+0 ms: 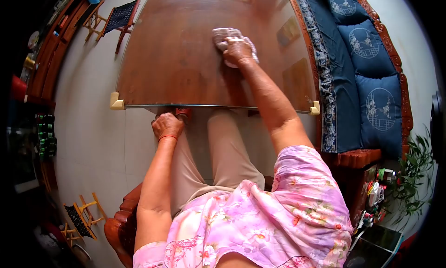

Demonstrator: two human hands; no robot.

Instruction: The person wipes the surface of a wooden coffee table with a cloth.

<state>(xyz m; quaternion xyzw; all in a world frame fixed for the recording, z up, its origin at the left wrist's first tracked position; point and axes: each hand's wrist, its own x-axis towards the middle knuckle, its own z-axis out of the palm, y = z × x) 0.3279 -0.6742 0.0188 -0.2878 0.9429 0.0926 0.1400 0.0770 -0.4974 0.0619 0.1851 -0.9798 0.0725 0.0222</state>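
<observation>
My right hand is stretched forward and closed on a crumpled pinkish-white checked cloth, which lies against the glossy brown tabletop. Parts of the cloth show on both sides of my fingers. My left hand, with a red string at the wrist, is curled just below the table's near edge, over my knee. Its fingers point away from me, and whatever they may hold is hidden. Close beside it, under the table edge, is a small red object that I cannot make out.
Pale corner guards cover the table's near corners. On the right stands a carved wooden sofa with dark blue cushions. Folding stools stand on the left floor, another lower left. A plant is at lower right.
</observation>
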